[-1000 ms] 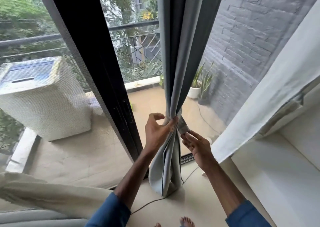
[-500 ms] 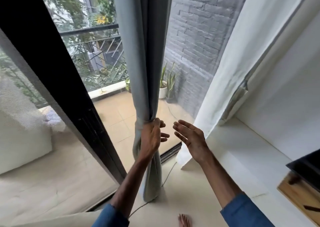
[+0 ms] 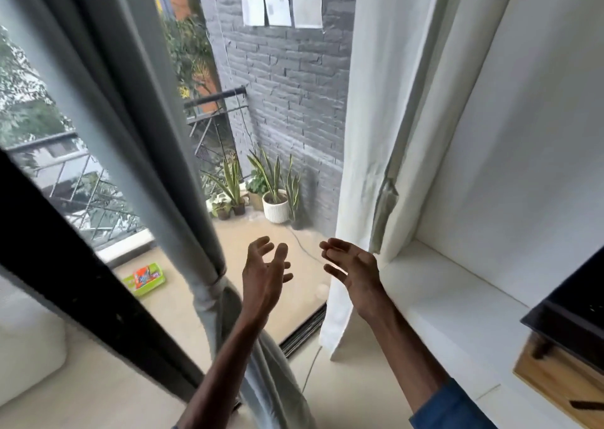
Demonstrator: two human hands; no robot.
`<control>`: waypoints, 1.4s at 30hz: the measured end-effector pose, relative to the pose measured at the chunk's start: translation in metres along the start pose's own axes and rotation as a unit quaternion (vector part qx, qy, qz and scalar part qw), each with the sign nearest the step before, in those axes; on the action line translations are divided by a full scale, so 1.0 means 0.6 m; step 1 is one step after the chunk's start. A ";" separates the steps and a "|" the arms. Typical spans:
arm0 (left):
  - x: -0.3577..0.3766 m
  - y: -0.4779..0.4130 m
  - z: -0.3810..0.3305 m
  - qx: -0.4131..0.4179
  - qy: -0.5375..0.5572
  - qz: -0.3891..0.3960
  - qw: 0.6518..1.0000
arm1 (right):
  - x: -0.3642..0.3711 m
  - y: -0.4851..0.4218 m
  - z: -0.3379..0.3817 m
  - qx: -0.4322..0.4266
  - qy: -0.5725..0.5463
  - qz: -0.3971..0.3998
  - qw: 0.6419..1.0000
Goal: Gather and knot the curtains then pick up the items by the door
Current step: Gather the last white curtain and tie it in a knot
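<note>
Two curtains frame the glass door. On the left, the grey curtain (image 3: 137,134) is gathered into a low knot (image 3: 214,281); on the right, the white curtain (image 3: 362,134) hangs loose. Both hands are empty with fingers spread, the left hand (image 3: 264,271) just right of the knot and the right hand (image 3: 353,268) at the white curtain's edge. If the knot is slack, the cloth's weight may undo it. The near floor cable (image 3: 310,373) could catch a foot.

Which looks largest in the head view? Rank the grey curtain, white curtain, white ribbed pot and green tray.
1. grey curtain, though it hangs nearest the camera.
2. white curtain.
3. green tray and white ribbed pot look alike, so they are left unranked.
</note>
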State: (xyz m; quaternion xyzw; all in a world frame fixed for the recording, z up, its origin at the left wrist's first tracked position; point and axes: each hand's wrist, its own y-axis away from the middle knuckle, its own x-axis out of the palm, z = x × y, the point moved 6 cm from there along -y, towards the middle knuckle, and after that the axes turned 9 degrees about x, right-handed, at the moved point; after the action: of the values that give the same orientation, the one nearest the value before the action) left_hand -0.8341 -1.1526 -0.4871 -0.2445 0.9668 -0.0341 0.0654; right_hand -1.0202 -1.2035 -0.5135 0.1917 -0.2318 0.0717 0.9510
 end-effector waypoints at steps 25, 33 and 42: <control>0.445 -0.148 -0.595 0.511 -0.206 -0.152 0.821 | -0.045 -0.042 0.744 -0.425 0.218 -0.013 0.878; 0.451 -0.267 -0.841 0.576 -0.216 -0.221 0.757 | 0.078 -0.048 0.952 -0.573 0.269 -0.091 0.769; 0.419 -0.331 -1.064 0.646 -0.211 -0.304 0.667 | 0.193 -0.062 1.140 -0.655 0.306 -0.145 0.675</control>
State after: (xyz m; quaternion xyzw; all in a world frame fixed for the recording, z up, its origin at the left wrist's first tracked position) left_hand -1.0517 -1.4256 0.1361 -0.4220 0.5351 -0.6157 0.3955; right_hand -1.1924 -1.5041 0.0890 -0.4817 0.1154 -0.1825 0.8493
